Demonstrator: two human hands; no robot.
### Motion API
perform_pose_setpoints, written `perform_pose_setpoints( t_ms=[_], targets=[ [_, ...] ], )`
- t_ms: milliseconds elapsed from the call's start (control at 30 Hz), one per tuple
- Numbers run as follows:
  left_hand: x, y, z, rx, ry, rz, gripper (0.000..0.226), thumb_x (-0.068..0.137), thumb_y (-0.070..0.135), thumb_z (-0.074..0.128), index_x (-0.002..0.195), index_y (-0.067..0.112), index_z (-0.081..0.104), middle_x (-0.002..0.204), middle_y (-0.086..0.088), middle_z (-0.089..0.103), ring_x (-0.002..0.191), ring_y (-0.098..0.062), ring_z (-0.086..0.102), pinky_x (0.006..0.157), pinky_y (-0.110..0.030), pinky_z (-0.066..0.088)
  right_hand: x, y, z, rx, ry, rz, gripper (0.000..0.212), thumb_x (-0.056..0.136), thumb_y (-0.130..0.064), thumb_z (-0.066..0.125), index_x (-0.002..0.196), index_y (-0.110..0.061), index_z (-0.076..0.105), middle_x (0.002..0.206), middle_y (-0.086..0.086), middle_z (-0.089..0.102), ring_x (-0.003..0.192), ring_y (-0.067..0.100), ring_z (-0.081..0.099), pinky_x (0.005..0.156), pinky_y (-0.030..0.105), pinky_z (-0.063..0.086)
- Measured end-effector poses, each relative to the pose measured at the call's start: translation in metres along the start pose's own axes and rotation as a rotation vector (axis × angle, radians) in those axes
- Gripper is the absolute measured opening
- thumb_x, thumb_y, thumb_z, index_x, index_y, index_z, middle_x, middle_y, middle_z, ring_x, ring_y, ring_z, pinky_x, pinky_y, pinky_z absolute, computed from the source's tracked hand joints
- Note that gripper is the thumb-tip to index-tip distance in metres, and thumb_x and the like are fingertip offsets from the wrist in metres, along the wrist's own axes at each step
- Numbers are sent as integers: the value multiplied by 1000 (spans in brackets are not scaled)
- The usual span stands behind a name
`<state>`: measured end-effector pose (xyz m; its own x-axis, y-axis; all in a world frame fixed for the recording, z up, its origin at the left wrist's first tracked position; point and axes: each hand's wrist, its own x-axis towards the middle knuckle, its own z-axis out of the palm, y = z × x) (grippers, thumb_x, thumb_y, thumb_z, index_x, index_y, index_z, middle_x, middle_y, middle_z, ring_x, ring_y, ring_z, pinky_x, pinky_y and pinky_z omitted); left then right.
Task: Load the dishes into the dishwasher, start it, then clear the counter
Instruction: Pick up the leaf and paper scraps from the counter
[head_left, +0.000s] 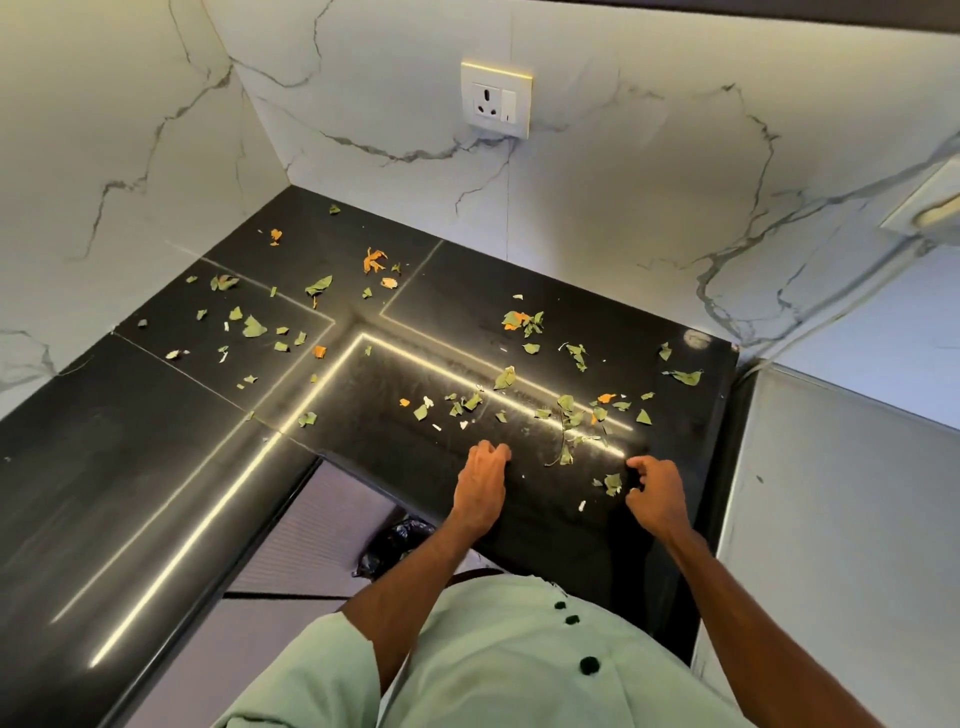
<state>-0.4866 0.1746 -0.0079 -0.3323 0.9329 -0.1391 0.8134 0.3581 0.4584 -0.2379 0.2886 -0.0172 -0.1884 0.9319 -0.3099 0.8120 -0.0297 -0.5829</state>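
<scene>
Several green leaf scraps and orange petal bits lie scattered over the black stone counter, which wraps round a wall corner. My left hand rests near the counter's front edge with its fingers curled under, and nothing shows in it. My right hand hovers to the right, its fingers and thumb loosely bent and apart. A small leaf piece lies just left of its fingertips, untouched. No dishes or dishwasher are in view.
White marble walls close the corner, with a power socket on the back wall and a switch plate at the right. A black bin bag sits on the floor below the counter's edge. The counter ends at a wall on the right.
</scene>
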Motion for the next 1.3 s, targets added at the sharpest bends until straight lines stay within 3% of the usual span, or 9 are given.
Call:
perform_pose_setpoints(
  t_ms=[167,300,500,600,700,800,900,1067,1300],
  targets=[
    [13,32,12,-113,-63,52,22,97,7,55,117,15,59,114,-5,53,106,-21,53,92,-38,51,-14,-22,19,-85,-179,-95,63,78,11,63,137,-7,51,132,12,42,103,15,50,98,25,46],
    [27,53,11,-259,-39,82,25,93,4,60,116,13,61,117,-3,56,108,-18,56,97,-35,50,-9,-31,25,-5,-199,-123,62,82,10,60,140,-6,49,132,11,45,104,15,54,84,21,50],
    [42,15,-19,-199,67,72,25,92,3,59,115,13,63,118,-2,57,110,-15,54,100,-29,46,-12,-26,31,-76,-232,18,82,70,-3,84,140,-14,42,128,6,38,104,24,59,92,39,57],
    [43,-11,-27,-168,50,-7,26,92,2,58,115,13,63,120,-2,56,114,-18,54,101,-32,46,-16,-45,49,-52,-291,-53,74,74,-2,79,138,-14,43,124,3,41,94,14,57,86,30,57],
    [40,-26,-38,-152,66,-40,27,91,0,57,115,13,62,121,-2,55,117,-17,52,99,-30,46,-10,-68,44,17,-185,-127,52,78,2,72,125,-11,55,110,1,50,85,11,55,72,22,53],
    [41,-39,-55,-124,164,-63,30,89,-3,55,115,10,62,121,-4,53,114,-18,49,90,-26,44,11,-88,28,-36,-34,-197,46,82,4,63,124,-11,57,120,5,50,102,15,53,89,32,52],
    [46,-58,-68,-60,212,-140,36,84,-1,62,119,8,57,128,-8,48,117,-23,46,92,-30,47,32,-107,26,-174,-56,-285,51,86,3,59,135,-10,53,132,9,45,119,22,49,104,36,47],
    [60,-88,-74,44,57,-342,66,92,18,63,148,6,31,156,-24,18,142,-38,25,111,-46,35,27,-117,43,-388,-211,-337,34,91,-3,60,123,-8,56,136,9,42,115,21,49,100,34,48],
    [66,-77,-50,96,-32,-122,53,94,4,55,144,12,40,148,-15,28,135,-31,31,101,-39,48,18,-97,34,-241,-208,-362,50,84,7,60,130,-11,59,133,2,50,121,19,52,103,28,45]
  ],
)
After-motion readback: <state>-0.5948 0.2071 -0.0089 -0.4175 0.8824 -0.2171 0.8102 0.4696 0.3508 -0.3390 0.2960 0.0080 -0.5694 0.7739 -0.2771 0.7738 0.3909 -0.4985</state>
